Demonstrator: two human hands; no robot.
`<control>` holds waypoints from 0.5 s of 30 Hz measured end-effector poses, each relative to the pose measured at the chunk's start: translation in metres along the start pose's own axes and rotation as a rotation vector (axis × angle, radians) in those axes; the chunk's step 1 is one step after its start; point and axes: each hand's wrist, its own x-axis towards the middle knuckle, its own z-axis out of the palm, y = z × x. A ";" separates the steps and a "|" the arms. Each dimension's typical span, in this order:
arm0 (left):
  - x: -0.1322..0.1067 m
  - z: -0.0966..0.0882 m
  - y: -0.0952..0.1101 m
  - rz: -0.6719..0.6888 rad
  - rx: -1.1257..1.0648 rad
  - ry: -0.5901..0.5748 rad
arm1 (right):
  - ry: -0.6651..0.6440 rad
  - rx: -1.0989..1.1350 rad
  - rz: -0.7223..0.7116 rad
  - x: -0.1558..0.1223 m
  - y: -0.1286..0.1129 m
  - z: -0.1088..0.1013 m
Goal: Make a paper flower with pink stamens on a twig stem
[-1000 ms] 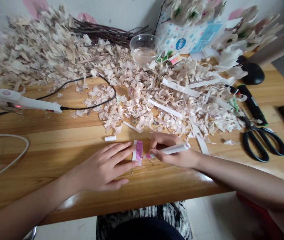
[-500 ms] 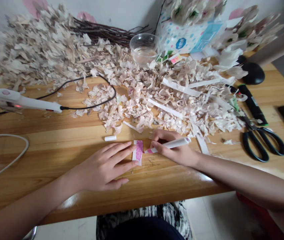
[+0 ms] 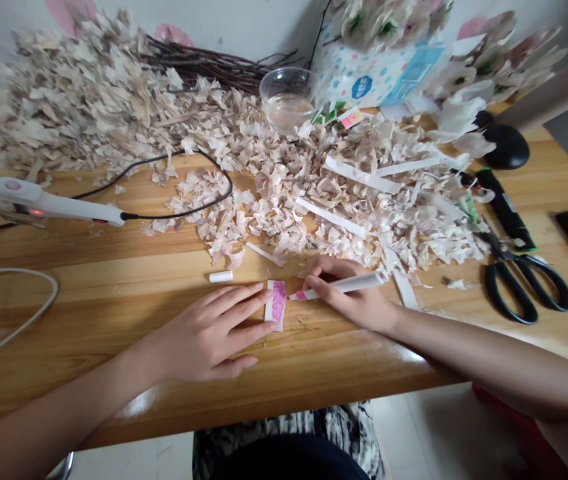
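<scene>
My left hand lies flat on the wooden table with fingers spread, its fingertips resting on the left edge of a small white paper piece. Pink colour covers the paper's right part, while a strip along its left stays white. In my right hand I grip a white marker pen with a pink tip. The tip points left, close beside the paper's right edge; whether it touches anything I cannot tell. A white pen cap lies just above my left fingers.
Pale dried petals or shavings spread across the back, with white paper strips among them. Black-handled scissors lie at right. A white corded device lies at left. A clear plastic cup stands behind, near bundled twigs.
The marker has tilted a little, its rear end shifting slightly right and up, and its tip sits slightly higher. My left hand and the paper have stayed put.
</scene>
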 end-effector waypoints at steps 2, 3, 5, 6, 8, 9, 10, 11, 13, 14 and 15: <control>0.000 0.000 0.000 0.000 0.002 0.001 | -0.008 -0.009 -0.013 0.001 0.000 0.000; -0.001 0.000 0.000 0.000 0.002 0.001 | -0.012 -0.011 -0.021 0.001 0.000 0.000; -0.001 0.000 0.000 -0.003 0.002 0.000 | -0.017 -0.010 -0.035 0.001 -0.001 0.000; -0.001 0.000 0.000 -0.005 0.000 0.001 | -0.018 -0.009 -0.035 0.001 -0.001 0.000; 0.000 0.000 0.000 -0.008 -0.002 0.003 | -0.017 -0.006 -0.022 0.001 -0.002 0.000; 0.000 0.000 0.000 -0.008 -0.003 0.004 | -0.015 0.001 -0.017 0.001 -0.002 0.000; 0.000 0.000 0.000 -0.005 -0.004 0.008 | -0.019 0.014 -0.018 0.001 -0.003 0.000; 0.000 0.000 0.000 -0.002 -0.004 0.011 | -0.034 0.030 -0.023 0.001 -0.003 0.000; 0.000 0.000 -0.001 0.001 -0.002 0.009 | -0.094 0.061 -0.062 0.001 -0.003 0.001; 0.000 0.000 -0.001 0.003 -0.002 0.007 | -0.131 0.067 -0.088 0.001 -0.003 0.001; 0.000 0.000 -0.001 0.003 -0.002 0.003 | -0.164 0.065 -0.115 0.001 -0.003 0.002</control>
